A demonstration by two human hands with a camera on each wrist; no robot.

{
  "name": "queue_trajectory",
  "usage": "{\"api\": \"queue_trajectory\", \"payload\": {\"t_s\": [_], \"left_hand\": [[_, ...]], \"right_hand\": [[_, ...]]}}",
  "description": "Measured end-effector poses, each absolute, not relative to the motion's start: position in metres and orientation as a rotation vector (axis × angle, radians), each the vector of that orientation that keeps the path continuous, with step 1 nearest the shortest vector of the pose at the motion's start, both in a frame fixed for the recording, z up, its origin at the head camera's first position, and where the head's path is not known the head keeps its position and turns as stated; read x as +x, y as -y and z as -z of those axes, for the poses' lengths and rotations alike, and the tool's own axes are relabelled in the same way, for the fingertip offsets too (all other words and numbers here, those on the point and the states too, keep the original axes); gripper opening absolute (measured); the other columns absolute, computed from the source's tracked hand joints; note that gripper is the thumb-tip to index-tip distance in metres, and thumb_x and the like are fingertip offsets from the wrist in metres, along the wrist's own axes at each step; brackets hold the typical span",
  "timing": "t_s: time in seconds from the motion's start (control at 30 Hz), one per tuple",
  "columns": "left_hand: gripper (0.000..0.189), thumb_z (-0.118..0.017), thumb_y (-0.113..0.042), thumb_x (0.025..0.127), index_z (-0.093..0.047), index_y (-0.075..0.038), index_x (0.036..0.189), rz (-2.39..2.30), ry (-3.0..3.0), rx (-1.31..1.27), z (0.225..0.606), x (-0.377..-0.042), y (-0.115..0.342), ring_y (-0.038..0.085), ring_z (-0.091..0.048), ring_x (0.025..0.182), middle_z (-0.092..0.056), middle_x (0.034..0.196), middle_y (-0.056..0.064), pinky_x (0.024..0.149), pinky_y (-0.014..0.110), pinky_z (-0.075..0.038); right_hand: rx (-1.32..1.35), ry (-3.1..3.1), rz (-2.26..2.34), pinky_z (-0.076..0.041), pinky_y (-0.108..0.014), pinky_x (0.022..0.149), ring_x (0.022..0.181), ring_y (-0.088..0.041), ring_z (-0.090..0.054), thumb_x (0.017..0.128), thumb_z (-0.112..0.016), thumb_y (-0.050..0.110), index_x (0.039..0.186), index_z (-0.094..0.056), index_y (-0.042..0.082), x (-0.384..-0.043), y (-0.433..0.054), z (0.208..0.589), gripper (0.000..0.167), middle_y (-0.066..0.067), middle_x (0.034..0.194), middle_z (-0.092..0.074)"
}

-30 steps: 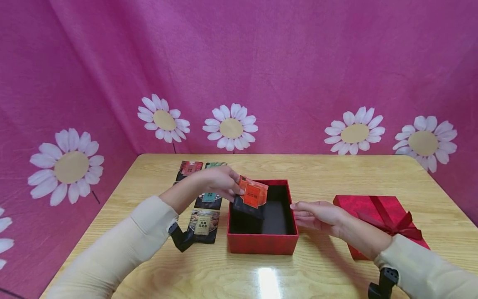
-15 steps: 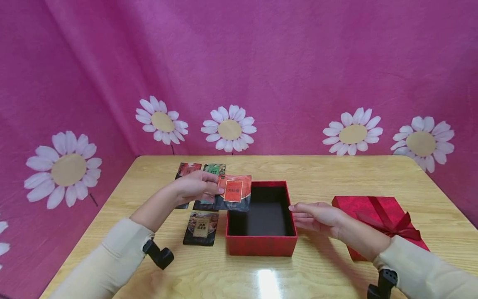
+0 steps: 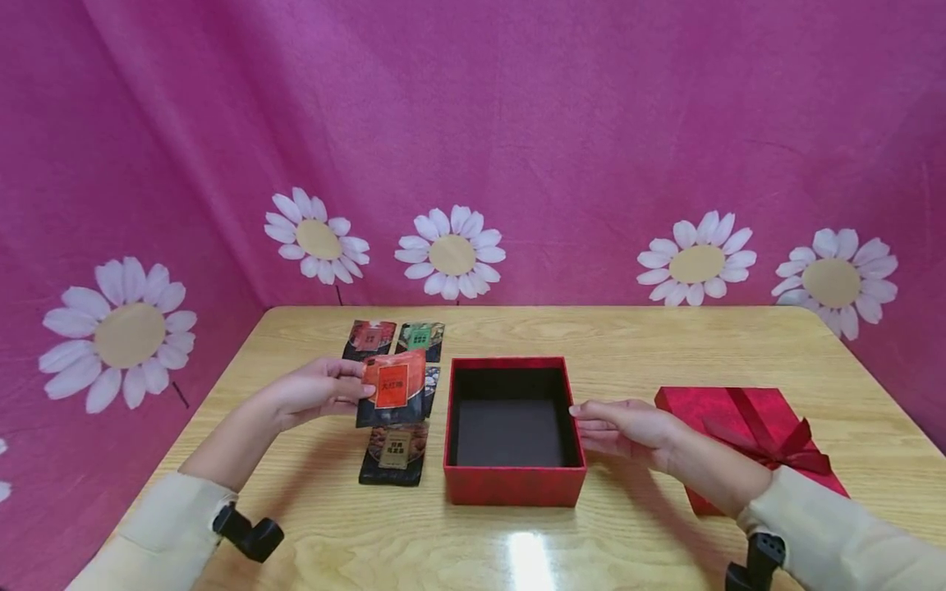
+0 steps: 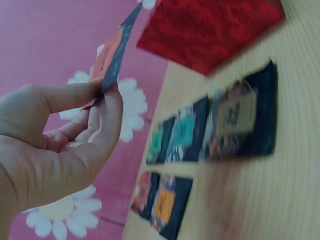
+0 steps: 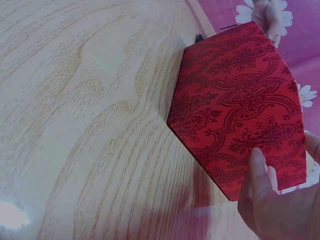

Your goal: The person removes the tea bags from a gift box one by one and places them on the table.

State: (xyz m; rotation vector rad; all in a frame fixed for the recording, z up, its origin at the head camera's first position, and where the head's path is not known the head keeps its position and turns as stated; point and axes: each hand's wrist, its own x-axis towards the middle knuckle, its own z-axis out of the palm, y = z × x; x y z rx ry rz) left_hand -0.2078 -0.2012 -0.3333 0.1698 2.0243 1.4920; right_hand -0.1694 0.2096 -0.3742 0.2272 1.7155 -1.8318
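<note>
My left hand (image 3: 321, 390) pinches an orange-and-black tea packet (image 3: 392, 387) at its edge between thumb and fingers. It is raised over the packets on the left in the head view. Beneath it lie a beige-labelled packet (image 3: 393, 455), a green-labelled one (image 3: 420, 338) and a red-labelled one (image 3: 369, 336). A teal-labelled packet (image 4: 186, 130) and a yellow-labelled one (image 4: 165, 204) show better in the left wrist view. My right hand (image 3: 621, 427) grips the right wall of an open red box (image 3: 510, 484), thumb at the rim and fingers against the patterned outside (image 5: 240, 105). The box's black inside is bare.
A red lid (image 3: 761, 414) with a dark red ribbon bow lies on the right, partly behind my right forearm. Past the far edge of the wooden table (image 3: 628, 336) hangs a pink cloth (image 3: 576, 148) with white flowers.
My left hand has carried the orange tea packet leftward, from over the red box to above the other packets. My right hand has kept its hold on the box wall.
</note>
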Motion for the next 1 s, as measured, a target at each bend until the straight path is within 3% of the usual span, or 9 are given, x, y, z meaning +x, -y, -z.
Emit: {"api": "queue_trajectory", "payload": {"t_s": [0.4,0.73,1.0], "left_hand": [[0.039,-0.052,-0.01,0.097,-0.045,0.013,0.128,-1.454,-2.101,0.038,0.362,-0.197,0.253,0.003,-0.062,0.086,-0.065,0.095,-0.006,0.08,0.022,-0.056],[0.039,-0.058,-0.008,0.093,-0.051,0.019,0.12,-1.34,-2.283,-0.025,0.383,-0.187,0.275,0.0,-0.062,0.081,-0.07,0.093,-0.004,0.076,0.023,-0.058],[0.029,-0.062,-0.007,0.09,-0.059,0.016,0.108,-1.242,-2.386,-0.098,0.393,-0.183,0.275,0.001,-0.057,0.072,-0.067,0.08,-0.008,0.065,0.02,-0.054]], "right_hand": [[0.201,-1.696,1.856,-0.057,-0.028,0.088,0.094,-0.015,-0.072,0.094,-0.059,0.025,0.128,-0.056,-0.004,-0.17,-0.209,0.377,0.045,-0.003,0.103,-0.074],[0.204,-1.727,1.829,-0.058,-0.026,0.085,0.092,-0.014,-0.073,0.091,-0.064,0.03,0.136,-0.045,-0.008,-0.171,-0.21,0.377,0.062,-0.004,0.102,-0.074],[0.212,-1.701,1.832,-0.057,-0.027,0.087,0.092,-0.013,-0.073,0.091,-0.064,0.029,0.135,-0.048,-0.006,-0.171,-0.211,0.377,0.058,-0.003,0.102,-0.074]]}}
